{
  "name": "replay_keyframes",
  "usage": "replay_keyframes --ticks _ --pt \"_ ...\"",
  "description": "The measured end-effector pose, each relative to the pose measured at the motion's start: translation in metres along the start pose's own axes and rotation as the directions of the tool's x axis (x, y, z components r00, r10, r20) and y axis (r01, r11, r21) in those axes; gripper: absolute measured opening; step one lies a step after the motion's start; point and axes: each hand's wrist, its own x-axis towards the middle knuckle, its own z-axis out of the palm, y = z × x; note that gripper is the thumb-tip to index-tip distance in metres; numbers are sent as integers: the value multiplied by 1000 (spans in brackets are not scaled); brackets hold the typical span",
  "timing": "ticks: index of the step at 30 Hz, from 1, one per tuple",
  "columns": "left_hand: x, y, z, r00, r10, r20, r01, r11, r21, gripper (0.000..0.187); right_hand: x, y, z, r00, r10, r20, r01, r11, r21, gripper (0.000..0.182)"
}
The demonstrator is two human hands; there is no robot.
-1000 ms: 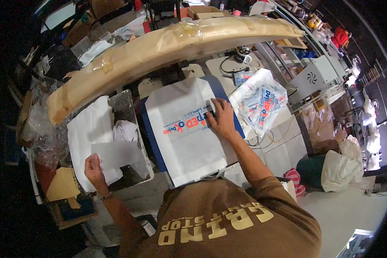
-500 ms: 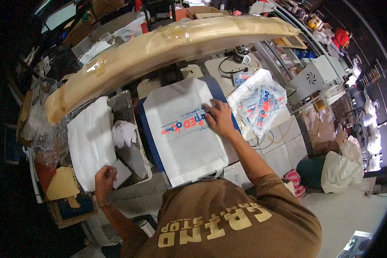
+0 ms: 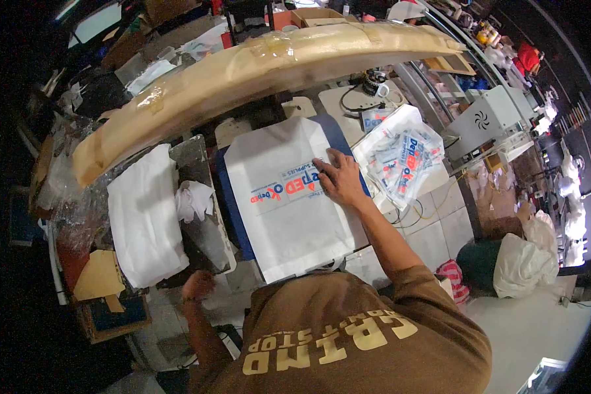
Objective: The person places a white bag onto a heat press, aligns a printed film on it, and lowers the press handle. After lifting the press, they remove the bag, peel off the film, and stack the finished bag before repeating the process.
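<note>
A white flat piece, cloth or paper (image 3: pixel 302 236), lies over a dark blue board (image 3: pixel 233 210). Blue and red lettering (image 3: pixel 285 187) runs across its middle. My right hand (image 3: pixel 343 180) rests on the lettering's right end, fingers spread, gripping nothing. Low on the left, my left hand (image 3: pixel 198 286) is in the air close to my body, blurred, and its fingers cannot be made out. It is nearest to a folded white stack (image 3: pixel 144 220) on a dark tray (image 3: pixel 210 243). A crumpled white piece (image 3: pixel 194 200) lies beside that stack.
Printed clear sheets (image 3: pixel 407 164) are piled on a light surface to the right. A long tan wrapped bar (image 3: pixel 256 69) arches across the back. A grey machine with a fan vent (image 3: pixel 482 118) stands at far right. Cables (image 3: pixel 417 207) hang over the tiled floor.
My left hand has moved right and down, away from the white stack's lower corner. A small white flap by that hand is out of sight. My right hand stays on the lettering.
</note>
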Motion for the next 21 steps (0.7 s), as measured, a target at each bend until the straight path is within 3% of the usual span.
replay_keyframes --ticks 1,2,3,4,6,7,8,9,10,11,12,13,14,15,16,17,18,20,21 --pt "1 23 6 981 -186 -52 193 947 257 26 1 -3 -8 999 41 20 -42 996 77 52" --pt "0 52 9 927 -345 -148 373 793 481 30 0 -1 -8 999 40 17 -41 996 80 52" --pt "-8 90 4 898 -402 -180 435 745 506 37 -1 2 -7 996 78 -46 -67 975 211 55" --pt "-22 118 -14 899 -398 -183 433 741 513 37 -3 4 -8 986 129 -106 -86 937 338 59" --pt "-50 171 -60 855 -489 -174 507 858 80 38 -20 8 -16 979 158 -127 -109 939 326 59" --pt "-65 184 -89 867 -414 -277 421 906 -36 33 -33 12 -14 970 199 -142 -154 949 274 56" --pt "-87 199 -130 828 -289 -481 290 954 -75 29 -46 14 -13 959 235 -160 -197 955 222 53" --pt "-110 217 -169 706 -150 -692 143 987 -68 24 -61 17 -14 956 237 -172 -197 955 221 53" --pt "-134 237 -211 508 3 -861 -5 1000 0 19 -78 17 -15 946 283 -159 -250 948 199 50" --pt "-154 264 -260 315 155 -936 -115 986 125 15 -93 13 -15 932 332 -147 -305 936 177 47" --pt "-165 318 -286 -14 236 -972 -174 956 235 11 -104 3 -20 926 340 -162 -311 934 178 47" --pt "-182 347 -328 -64 452 -890 -171 873 456 17 -115 -8 -28 906 400 -141 -376 911 167 43" --pt "-177 389 -361 -166 816 -553 243 577 779 34 -126 -19 -34 881 459 -117 -440 884 156 40" --pt "-176 451 -380 -81 942 -325 467 324 823 47 -138 -26 -34 875 465 -133 -444 882 159 40" --pt "-159 512 -389 -138 907 -398 271 422 865 47 -149 -30 -34 867 474 -154 -454 878 148 44" --pt "-148 565 -406 -170 898 -406 123 429 895 46 -159 -36 -33 858 484 -173 -466 874 138 49" --pt "-136 604 -421 -149 884 -443 -7 447 895 46 -167 -43 -30 853 488 -184 -469 872 139 49" --pt "-120 679 -457 -59 841 -538 -252 509 823 48 -183 -56 -24 737 600 -310 -579 798 167 62" --pt "-109 704 -467 8 825 -564 -336 534 776 51 -190 -61 -27 729 604 -322 -587 794 159 73"
